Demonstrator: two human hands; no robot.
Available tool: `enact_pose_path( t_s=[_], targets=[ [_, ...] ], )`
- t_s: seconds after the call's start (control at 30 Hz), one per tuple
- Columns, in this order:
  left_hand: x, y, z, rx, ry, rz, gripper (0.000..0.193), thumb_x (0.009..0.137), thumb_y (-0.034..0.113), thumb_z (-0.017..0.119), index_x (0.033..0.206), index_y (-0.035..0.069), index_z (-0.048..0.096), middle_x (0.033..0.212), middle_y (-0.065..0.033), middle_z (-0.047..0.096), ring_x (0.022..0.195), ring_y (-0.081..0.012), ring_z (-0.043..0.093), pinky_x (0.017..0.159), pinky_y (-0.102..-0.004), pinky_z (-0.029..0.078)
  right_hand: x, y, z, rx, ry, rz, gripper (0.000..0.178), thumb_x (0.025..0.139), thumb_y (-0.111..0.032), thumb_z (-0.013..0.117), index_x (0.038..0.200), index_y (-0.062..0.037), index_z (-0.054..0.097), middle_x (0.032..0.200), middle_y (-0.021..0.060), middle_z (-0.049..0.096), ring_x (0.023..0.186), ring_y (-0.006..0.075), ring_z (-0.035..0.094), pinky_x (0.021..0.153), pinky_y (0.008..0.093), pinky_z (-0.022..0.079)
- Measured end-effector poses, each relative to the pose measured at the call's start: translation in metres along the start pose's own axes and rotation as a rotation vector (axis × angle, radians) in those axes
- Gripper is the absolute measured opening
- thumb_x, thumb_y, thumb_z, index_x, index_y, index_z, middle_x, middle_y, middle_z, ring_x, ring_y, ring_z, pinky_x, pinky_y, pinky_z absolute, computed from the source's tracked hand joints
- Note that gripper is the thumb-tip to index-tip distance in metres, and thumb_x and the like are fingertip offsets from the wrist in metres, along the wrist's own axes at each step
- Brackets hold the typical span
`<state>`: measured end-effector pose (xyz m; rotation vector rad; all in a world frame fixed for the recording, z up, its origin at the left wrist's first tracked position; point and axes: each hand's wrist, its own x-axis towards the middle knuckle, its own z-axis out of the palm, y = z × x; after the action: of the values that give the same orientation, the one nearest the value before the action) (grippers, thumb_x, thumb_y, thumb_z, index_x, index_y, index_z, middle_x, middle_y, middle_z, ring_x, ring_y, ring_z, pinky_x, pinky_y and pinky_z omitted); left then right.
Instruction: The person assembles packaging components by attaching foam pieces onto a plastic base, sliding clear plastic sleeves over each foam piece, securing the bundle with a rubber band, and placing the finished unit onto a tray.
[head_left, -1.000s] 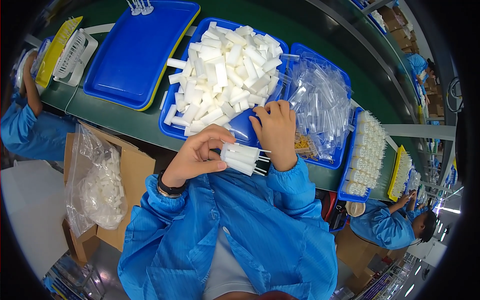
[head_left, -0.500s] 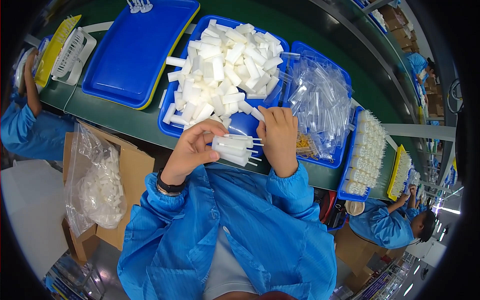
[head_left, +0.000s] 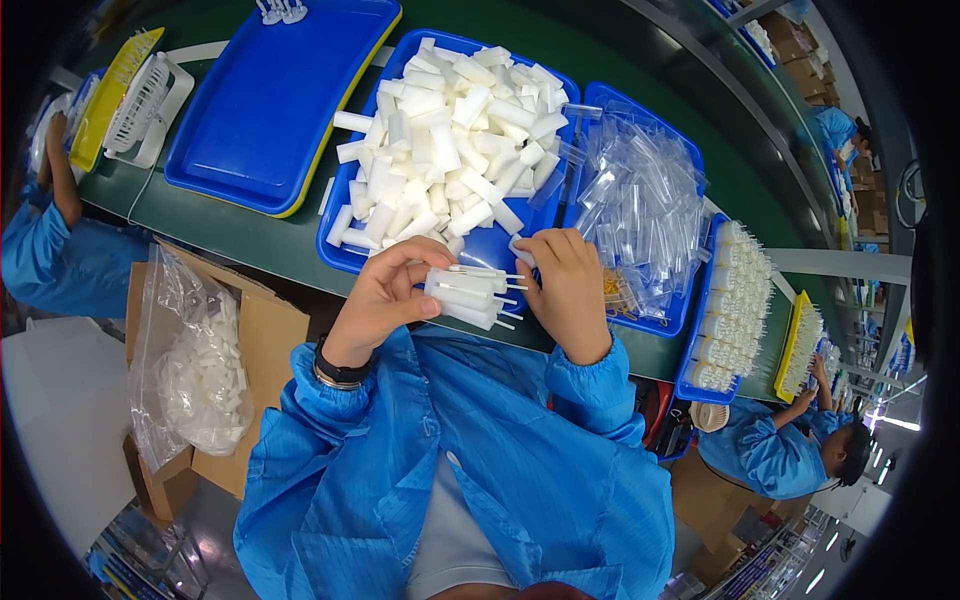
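My left hand is closed around a bundle of white cylindrical pieces with thin white rods sticking out toward the right. Just right of it, my right hand pinches a white foam block between thumb and fingers, near the rod ends but apart from the bundle. Beyond both hands, a heap of similar white foam blocks fills most of a blue tray; its near right corner shows bare blue bottom. My right palm is hidden from view.
Right of the foam stands a blue tray of clear plastic sleeves with yellow bits, then a tray of rodded white pieces. A large blue tray lies left. A carton holds bagged pieces. Co-workers sit either side.
My right hand has drawn the foam block away from the heap, shifting slightly right and nearer to me. My left hand and its bundle have barely moved.
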<state>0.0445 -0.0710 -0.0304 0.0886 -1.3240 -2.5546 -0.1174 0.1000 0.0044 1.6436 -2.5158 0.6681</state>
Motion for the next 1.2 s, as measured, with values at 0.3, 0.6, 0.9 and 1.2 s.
enact_pose_path(
  t_s=[0.3, 0.6, 0.9, 1.2],
  targets=[
    [0.001, -0.002, -0.002, -0.037, -0.014, 0.002, 0.036, 0.078, 0.005, 0.073, 0.111, 0.003, 0.058, 0.115, -0.0094, 0.054, 0.11, -0.0192, 0.055, 0.095, -0.03, 0.043, -0.004, 0.008, -0.008, 0.055, -0.092, -0.011, 0.026, 0.071, -0.003, 0.069, 0.096, -0.0013, 0.066, 0.089, 0.0093, 0.061, 0.084, 0.0268, 0.057, 0.074, 0.0369, 0.048],
    [0.0, -0.003, -0.001, -0.059, -0.029, 0.009, 0.031, 0.079, 0.003, 0.071, 0.109, 0.004, 0.061, 0.115, -0.0097, 0.055, 0.11, -0.0189, 0.056, 0.094, -0.0291, 0.045, -0.004, 0.006, -0.014, 0.137, 0.026, 0.044, 0.019, 0.079, -0.006, 0.066, 0.098, -0.0025, 0.064, 0.083, 0.0106, 0.061, 0.076, 0.0281, 0.058, 0.068, 0.038, 0.048],
    [0.001, -0.004, -0.002, -0.041, -0.034, 0.017, 0.031, 0.08, 0.001, 0.07, 0.11, 0.004, 0.061, 0.115, -0.0103, 0.055, 0.11, -0.0194, 0.056, 0.094, -0.0291, 0.045, -0.011, 0.014, -0.009, 0.17, -0.115, 0.003, 0.012, 0.081, -0.008, 0.065, 0.093, -0.0055, 0.063, 0.077, 0.0091, 0.056, 0.076, 0.0277, 0.055, 0.066, 0.0378, 0.046],
    [0.0, -0.002, 0.0, -0.029, -0.038, 0.006, 0.037, 0.078, 0.0, 0.07, 0.113, 0.002, 0.059, 0.116, -0.0104, 0.055, 0.111, -0.02, 0.056, 0.095, -0.0292, 0.045, -0.011, 0.005, -0.016, 0.148, -0.12, 0.009, 0.022, 0.073, -0.004, 0.068, 0.095, -0.001, 0.066, 0.084, 0.0088, 0.055, 0.081, 0.0267, 0.054, 0.07, 0.0371, 0.047]
  ],
)
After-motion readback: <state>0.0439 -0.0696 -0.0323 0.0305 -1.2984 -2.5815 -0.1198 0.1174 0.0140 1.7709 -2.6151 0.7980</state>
